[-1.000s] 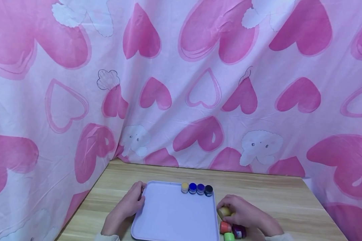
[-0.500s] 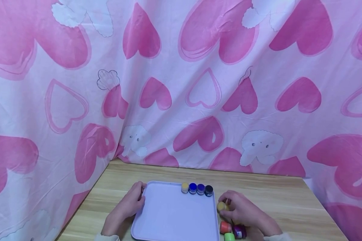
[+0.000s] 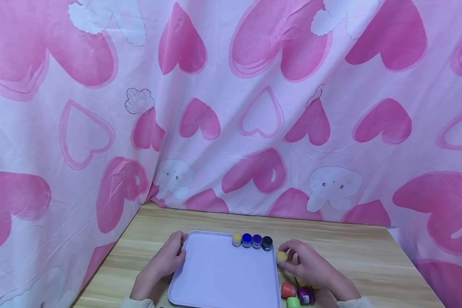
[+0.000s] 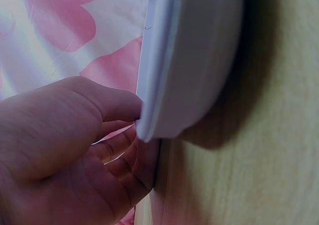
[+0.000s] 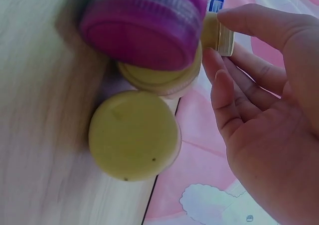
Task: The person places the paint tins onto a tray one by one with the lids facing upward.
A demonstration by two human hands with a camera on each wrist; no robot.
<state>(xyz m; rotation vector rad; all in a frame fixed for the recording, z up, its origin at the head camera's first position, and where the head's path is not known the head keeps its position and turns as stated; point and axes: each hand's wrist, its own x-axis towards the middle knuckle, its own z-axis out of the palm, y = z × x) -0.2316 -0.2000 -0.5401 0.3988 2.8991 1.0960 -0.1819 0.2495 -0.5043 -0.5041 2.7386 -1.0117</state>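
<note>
My left hand (image 3: 164, 259) grips the left edge of a pale tray (image 3: 219, 273), thumb at the rim and fingers curled beneath, as the left wrist view shows. Just off the tray's right edge, my right hand (image 3: 312, 263) pinches a small paint jar with a yellow lid (image 3: 281, 256); the same jar (image 5: 212, 33) sits between thumb and fingertips in the right wrist view. Along the tray's far edge stand a yellow jar (image 3: 236, 239), a blue jar (image 3: 247, 240), a violet-blue jar (image 3: 256, 241) and a black jar (image 3: 267, 243) in a row.
Right of the tray lie an orange-red jar (image 3: 288, 290), a purple jar (image 3: 306, 295) and a green jar (image 3: 293, 303). Two more yellow-lidded jars, one at the front (image 5: 132, 135), show beneath the purple one in the right wrist view. A heart-print curtain (image 3: 254, 171) surrounds the wooden table (image 3: 350, 239).
My right hand has moved the yellow-lidded jar away from the loose jars, forward along the tray's right edge, and its lid has turned towards the head camera. The left hand keeps its grip.
</note>
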